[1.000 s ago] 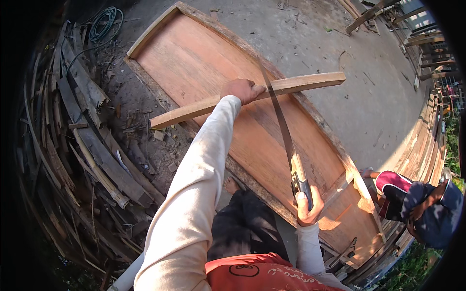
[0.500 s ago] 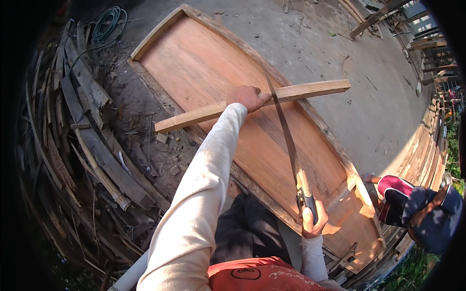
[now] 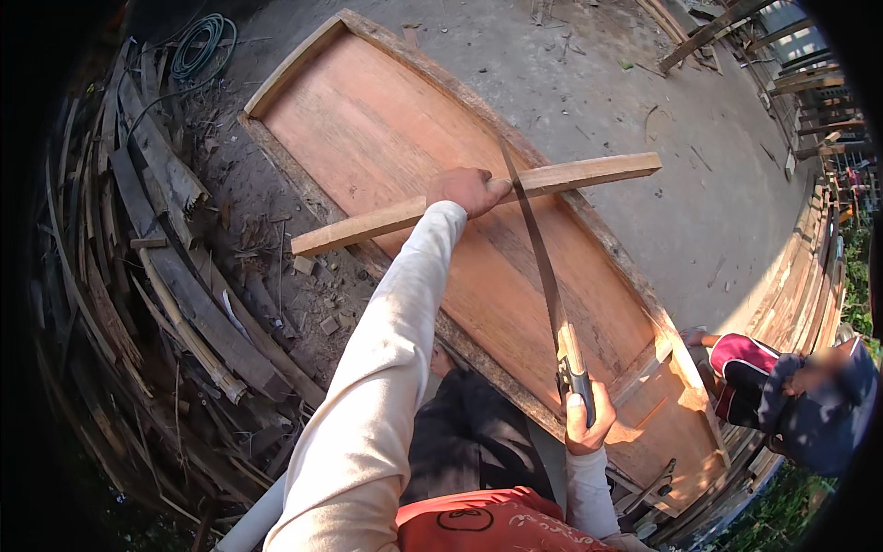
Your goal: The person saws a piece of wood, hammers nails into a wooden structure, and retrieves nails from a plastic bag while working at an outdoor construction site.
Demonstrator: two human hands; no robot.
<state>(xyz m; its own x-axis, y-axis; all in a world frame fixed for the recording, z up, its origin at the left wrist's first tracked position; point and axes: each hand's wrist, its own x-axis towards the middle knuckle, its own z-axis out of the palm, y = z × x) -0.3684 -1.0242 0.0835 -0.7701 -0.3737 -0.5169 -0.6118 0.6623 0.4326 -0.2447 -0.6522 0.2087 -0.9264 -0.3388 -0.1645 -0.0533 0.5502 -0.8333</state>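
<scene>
Head view, only camera on this entry. I see the left hand (image 3: 467,189) clamped over a long wooden batten (image 3: 478,202), pinning it across a large reddish wooden door panel (image 3: 386,138) that lies flat on the concrete ground (image 3: 644,83). The right hand (image 3: 589,419) is wrapped tight round the handle of a hand saw (image 3: 543,276); the blade runs up from the grip to meet the batten just beside the left fingers.

Risks as I judge them:
- The blade touches the batten right next to the left thumb and knuckles. A jump out of the kerf on a hard stroke could carry the teeth into that hand.
- The batten is held by one palm only and overhangs the panel at both ends. If pressure eases it may pivot or roll, binding the blade.
- The free end to the right has no support that I can see; as a cut deepens it may sag, pinch the saw or split off ragged.
- The panel sits directly beneath the cut line, so a through stroke could score its face.

Off to the left lies a heap of scrap timber (image 3: 156,276), and a coiled green hose (image 3: 198,46) near the top. A second person (image 3: 791,396) crouches at the panel's lower right corner, near the saw's back-stroke side, hands not clear to me.
</scene>
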